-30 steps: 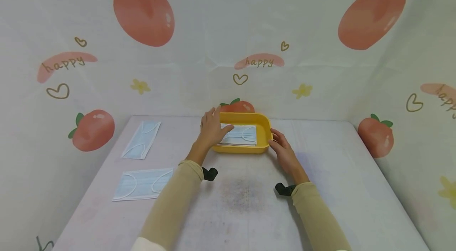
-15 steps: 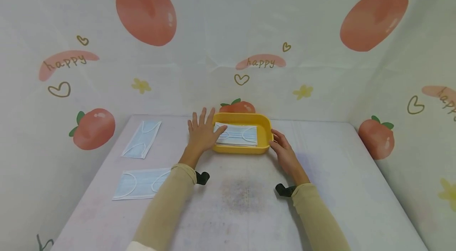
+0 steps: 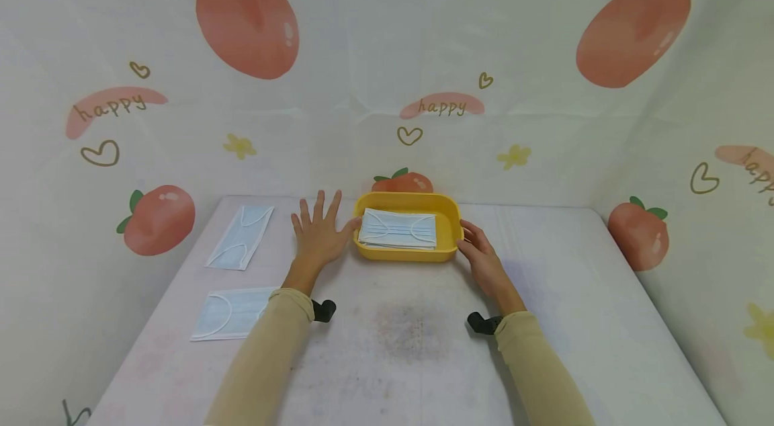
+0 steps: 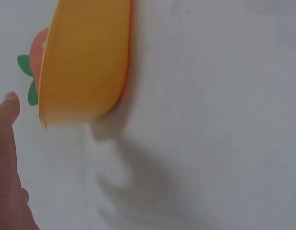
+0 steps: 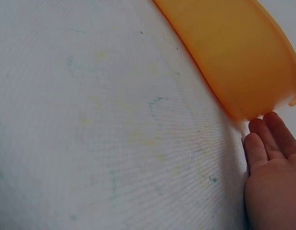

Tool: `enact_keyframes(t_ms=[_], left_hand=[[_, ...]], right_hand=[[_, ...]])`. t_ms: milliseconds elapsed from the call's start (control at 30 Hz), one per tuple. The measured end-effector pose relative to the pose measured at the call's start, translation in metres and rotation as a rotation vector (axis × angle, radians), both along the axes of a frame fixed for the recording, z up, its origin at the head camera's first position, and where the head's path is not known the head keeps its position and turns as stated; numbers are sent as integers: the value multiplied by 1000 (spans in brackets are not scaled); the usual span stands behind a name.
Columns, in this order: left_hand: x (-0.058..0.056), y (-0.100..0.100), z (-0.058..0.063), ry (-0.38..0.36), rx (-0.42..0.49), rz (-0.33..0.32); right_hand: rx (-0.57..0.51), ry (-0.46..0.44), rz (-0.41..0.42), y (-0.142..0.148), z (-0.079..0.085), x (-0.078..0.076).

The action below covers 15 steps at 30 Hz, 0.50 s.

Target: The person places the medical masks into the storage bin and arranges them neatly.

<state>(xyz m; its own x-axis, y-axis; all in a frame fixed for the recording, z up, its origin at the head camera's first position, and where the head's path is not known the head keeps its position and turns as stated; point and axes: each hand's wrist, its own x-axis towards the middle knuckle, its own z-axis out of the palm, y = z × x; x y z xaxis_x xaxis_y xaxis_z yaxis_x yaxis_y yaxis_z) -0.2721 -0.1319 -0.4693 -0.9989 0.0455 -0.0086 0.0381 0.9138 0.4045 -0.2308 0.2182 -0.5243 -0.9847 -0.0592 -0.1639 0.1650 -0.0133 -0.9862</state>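
Note:
A yellow plastic tray (image 3: 408,255) stands at the back middle of the table, holding a small stack of pale blue face masks (image 3: 399,230). Just left of the tray, my left hand (image 3: 320,238) is held with its fingers spread and nothing in it; its thumb is close to the tray's left rim. The left wrist view shows part of that hand (image 4: 6,167) apart from the tray's wall (image 4: 85,62). At the right end, my right hand (image 3: 480,258) rests its fingertips against the tray. In the right wrist view its extended fingers (image 5: 278,132) meet the tray's lower corner.
On the left of the table lie two more face masks: one at the back (image 3: 240,238), and another nearer (image 3: 226,314), partly covered by the left sleeve (image 3: 260,352). A fruit-printed cloth backdrop (image 3: 338,76) rises right behind the tray.
My left hand has moved left from over the tray's left end to beside it, its fingers spreading. More of the mask stack now shows. The right hand and tray have stayed in place.

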Motion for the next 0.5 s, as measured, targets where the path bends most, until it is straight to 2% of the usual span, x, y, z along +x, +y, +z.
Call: enact_keyframes(t_ms=[267, 500], left_hand=[[5, -23, -9, 7, -31, 44], [11, -44, -18, 45, -35, 75]], right_hand=[[6, -12, -5, 0, 0, -1], [6, -20, 7, 1, 1, -1]])
